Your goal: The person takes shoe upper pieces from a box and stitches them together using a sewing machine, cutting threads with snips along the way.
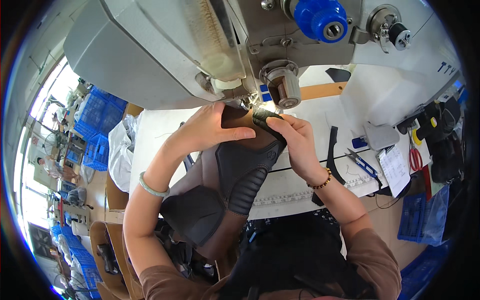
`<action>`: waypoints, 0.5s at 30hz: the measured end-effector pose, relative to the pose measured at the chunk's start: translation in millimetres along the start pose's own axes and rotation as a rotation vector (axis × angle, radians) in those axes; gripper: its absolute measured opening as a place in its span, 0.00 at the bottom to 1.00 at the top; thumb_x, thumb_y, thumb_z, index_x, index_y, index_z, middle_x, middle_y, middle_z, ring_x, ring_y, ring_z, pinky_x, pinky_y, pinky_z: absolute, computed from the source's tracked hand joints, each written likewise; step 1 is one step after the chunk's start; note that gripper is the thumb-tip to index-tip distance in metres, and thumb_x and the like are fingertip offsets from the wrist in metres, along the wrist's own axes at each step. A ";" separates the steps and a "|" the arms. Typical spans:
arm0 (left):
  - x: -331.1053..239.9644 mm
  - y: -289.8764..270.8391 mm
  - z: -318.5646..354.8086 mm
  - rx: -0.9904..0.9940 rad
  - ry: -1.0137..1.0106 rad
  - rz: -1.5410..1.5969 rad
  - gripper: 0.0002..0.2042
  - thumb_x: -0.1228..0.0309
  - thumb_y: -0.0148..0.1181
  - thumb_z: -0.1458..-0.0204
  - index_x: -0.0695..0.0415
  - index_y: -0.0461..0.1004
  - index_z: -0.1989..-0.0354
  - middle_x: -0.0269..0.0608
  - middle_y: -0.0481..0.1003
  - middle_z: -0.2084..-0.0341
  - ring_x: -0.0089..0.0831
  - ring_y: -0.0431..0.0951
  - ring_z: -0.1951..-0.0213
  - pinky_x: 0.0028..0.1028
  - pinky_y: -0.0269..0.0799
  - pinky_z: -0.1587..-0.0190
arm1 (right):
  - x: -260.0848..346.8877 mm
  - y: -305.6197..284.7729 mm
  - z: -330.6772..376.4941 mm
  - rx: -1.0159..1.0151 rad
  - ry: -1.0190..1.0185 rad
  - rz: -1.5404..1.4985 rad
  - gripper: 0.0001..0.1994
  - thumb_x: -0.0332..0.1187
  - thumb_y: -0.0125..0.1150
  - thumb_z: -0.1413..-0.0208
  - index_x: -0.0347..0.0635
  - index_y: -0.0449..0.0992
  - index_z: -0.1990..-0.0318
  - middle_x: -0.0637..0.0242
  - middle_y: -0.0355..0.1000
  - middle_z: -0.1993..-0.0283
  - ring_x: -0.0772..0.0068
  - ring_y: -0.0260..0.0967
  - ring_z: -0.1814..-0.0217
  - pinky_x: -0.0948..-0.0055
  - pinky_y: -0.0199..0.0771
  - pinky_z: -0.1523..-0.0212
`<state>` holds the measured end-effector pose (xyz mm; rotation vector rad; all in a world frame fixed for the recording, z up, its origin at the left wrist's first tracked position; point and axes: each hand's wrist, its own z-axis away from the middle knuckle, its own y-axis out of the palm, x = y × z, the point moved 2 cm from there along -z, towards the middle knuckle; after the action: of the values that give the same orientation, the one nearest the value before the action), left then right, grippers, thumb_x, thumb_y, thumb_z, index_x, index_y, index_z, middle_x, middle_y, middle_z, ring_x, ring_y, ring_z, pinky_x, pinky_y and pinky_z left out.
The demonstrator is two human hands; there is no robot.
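A brown and black boot upper (246, 185), with ribbed padding and stitched seams, hangs from the sewing machine's needle area down toward my lap. At its top edge, my left hand (212, 129) grips the brown part, thumb laid across it and fingertips partly hidden behind. My right hand (295, 137) pinches a dark textured flap (266, 120) of the same upper between thumb and fingers. Both hands are just below the lit needle area of the grey sewing machine (145, 55). Whether the needle is in the material is too small to tell.
On the white table (155, 142) to the right lie blue-handled thread snips (365, 166), a paper sheet (395, 170), a black strip (334, 155) and red-handled scissors (415, 156). Cardboard boxes (107, 255) and blue crates (100, 112) stand left; another blue crate (412, 217) is at right.
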<state>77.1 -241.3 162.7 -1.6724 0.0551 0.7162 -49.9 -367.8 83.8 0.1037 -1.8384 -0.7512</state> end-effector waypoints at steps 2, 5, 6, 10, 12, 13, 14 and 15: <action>-2.5 0.8 1.1 -0.025 -0.028 0.005 0.38 0.43 0.65 0.63 0.73 0.70 0.60 0.56 0.75 0.67 0.41 0.76 0.62 0.31 0.69 0.56 | 2.6 -8.6 -2.5 0.072 0.068 0.156 0.12 0.35 0.58 0.45 0.33 0.76 0.62 0.76 0.70 0.73 0.91 0.61 0.72 0.87 0.61 0.72; -2.2 2.0 -3.0 0.013 -0.043 0.007 0.36 0.45 0.65 0.63 0.73 0.71 0.64 0.54 0.76 0.70 0.40 0.76 0.66 0.32 0.69 0.59 | 20.3 -14.1 -2.8 0.199 0.105 0.426 0.14 0.37 0.61 0.47 0.33 0.76 0.61 0.76 0.69 0.74 0.90 0.60 0.72 0.86 0.59 0.73; -3.4 2.5 -3.5 0.015 -0.043 0.009 0.36 0.45 0.65 0.63 0.73 0.71 0.64 0.54 0.76 0.70 0.40 0.76 0.66 0.32 0.69 0.59 | 23.5 -14.5 -4.4 0.197 0.106 0.426 0.14 0.37 0.61 0.47 0.33 0.76 0.61 0.76 0.69 0.74 0.90 0.60 0.72 0.86 0.59 0.73; -5.5 4.0 -1.9 0.015 -0.034 0.106 0.34 0.46 0.66 0.62 0.71 0.72 0.64 0.51 0.76 0.71 0.39 0.75 0.67 0.32 0.69 0.59 | 25.9 -17.8 -7.8 0.203 0.058 0.578 0.14 0.38 0.63 0.48 0.35 0.74 0.63 0.74 0.69 0.74 0.89 0.60 0.72 0.86 0.59 0.74; -6.0 5.5 -0.7 0.002 -0.051 0.100 0.34 0.46 0.66 0.62 0.70 0.72 0.61 0.51 0.76 0.69 0.40 0.75 0.65 0.32 0.69 0.58 | 23.3 -15.7 -2.9 0.182 0.017 0.634 0.13 0.36 0.63 0.48 0.36 0.71 0.62 0.72 0.69 0.72 0.89 0.61 0.71 0.86 0.59 0.74; -7.8 5.3 -0.3 -0.005 -0.057 0.105 0.34 0.46 0.66 0.62 0.69 0.70 0.58 0.51 0.76 0.67 0.40 0.75 0.63 0.32 0.68 0.56 | 21.6 -9.5 1.4 0.141 -0.044 0.414 0.12 0.33 0.63 0.48 0.38 0.67 0.61 0.70 0.70 0.71 0.87 0.62 0.70 0.86 0.60 0.72; -8.3 4.8 -0.2 -0.008 -0.060 0.109 0.35 0.47 0.66 0.62 0.67 0.69 0.55 0.51 0.75 0.64 0.41 0.75 0.61 0.32 0.68 0.55 | 21.7 -6.3 2.8 0.095 -0.104 0.193 0.14 0.30 0.62 0.48 0.41 0.62 0.60 0.68 0.70 0.69 0.86 0.63 0.68 0.86 0.61 0.71; -5.3 6.5 -0.8 -0.008 -0.058 0.107 0.35 0.47 0.66 0.62 0.67 0.69 0.55 0.51 0.75 0.64 0.41 0.75 0.61 0.32 0.68 0.55 | 23.4 -7.2 1.8 0.142 -0.096 0.241 0.17 0.24 0.60 0.47 0.44 0.55 0.60 0.65 0.70 0.66 0.85 0.64 0.65 0.85 0.62 0.69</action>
<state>70.5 -245.5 159.6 -1.6645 0.1017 0.8459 -62.9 -382.3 98.7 -0.0634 -1.9526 -0.4642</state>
